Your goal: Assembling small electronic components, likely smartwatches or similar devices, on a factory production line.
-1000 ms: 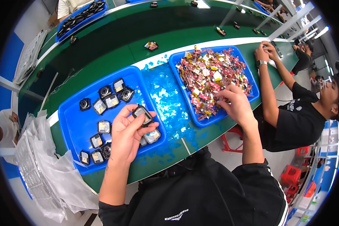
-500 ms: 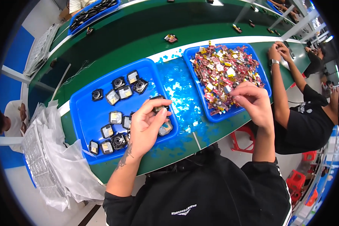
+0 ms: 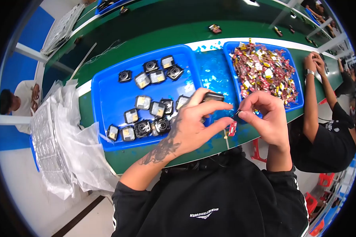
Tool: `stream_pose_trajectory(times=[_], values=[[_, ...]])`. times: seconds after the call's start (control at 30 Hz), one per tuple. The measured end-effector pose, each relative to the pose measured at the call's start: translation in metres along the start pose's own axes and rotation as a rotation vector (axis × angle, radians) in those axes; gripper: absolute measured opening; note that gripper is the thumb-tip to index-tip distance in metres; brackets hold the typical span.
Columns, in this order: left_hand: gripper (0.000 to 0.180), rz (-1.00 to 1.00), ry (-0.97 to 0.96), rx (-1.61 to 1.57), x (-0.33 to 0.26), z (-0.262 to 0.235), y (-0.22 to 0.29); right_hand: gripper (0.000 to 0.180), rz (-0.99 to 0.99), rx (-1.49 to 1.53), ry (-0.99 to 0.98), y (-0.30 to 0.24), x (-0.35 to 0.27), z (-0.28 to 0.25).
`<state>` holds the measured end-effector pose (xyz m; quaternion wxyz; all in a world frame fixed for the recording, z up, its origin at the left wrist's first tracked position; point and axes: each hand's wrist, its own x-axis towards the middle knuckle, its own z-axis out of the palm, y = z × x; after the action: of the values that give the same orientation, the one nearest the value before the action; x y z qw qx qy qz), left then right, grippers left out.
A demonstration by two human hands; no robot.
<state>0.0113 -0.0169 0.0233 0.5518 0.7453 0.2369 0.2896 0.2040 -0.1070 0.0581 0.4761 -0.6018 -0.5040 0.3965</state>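
My left hand (image 3: pixel 197 118) is closed around a black watch-like case (image 3: pixel 214 96), whose dark end shows above the index finger. Its thumb and index finger reach toward my right hand (image 3: pixel 267 118). With thumb and index finger, my right hand pinches a small dark piece. Just below the fingertips hangs a small red circuit board (image 3: pixel 232 128); whether it is joined to the pinched piece I cannot tell. To the left, several similar black cases (image 3: pixel 142 128) lie spread in a blue tray (image 3: pixel 110 100).
A second blue tray (image 3: pixel 298 89), heaped with red circuit boards and yellow and white bits (image 3: pixel 265 73), stands behind my right hand. Blue film (image 3: pixel 215 75) covers the green table between the trays. Plastic-wrapped trays (image 3: pixel 53 134) are at left. A co-worker's arm (image 3: pixel 310 102) is at right.
My hands have come together between the trays, the left moving right with the case, the right moving nearer me. A red board now shows below the fingertips. The whole view has shifted.
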Motion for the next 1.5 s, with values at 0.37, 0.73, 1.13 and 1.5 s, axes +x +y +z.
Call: stream_pose_trajectory(times=[0.37,0.73,1.13,1.5], values=[[0.012,-0.149,0.112,-0.312,-0.005,-0.002,-0.018,0.013,-0.255,-0.151,0.111,0.013,0.004,0.038],[0.009,-0.291,-0.049,-0.700,-0.006,-0.008,-0.019,0.027,-0.196,0.154,-0.023,0.037,0.013,0.038],[0.015,-0.458,-0.014,-0.851,0.001,-0.007,-0.025,0.015,-0.061,0.552,-0.039,0.039,0.017,0.035],[0.029,-0.089,0.092,-0.039,0.000,-0.012,-0.014,0.011,-0.249,-0.209,-0.017,0.020,0.011,0.028]])
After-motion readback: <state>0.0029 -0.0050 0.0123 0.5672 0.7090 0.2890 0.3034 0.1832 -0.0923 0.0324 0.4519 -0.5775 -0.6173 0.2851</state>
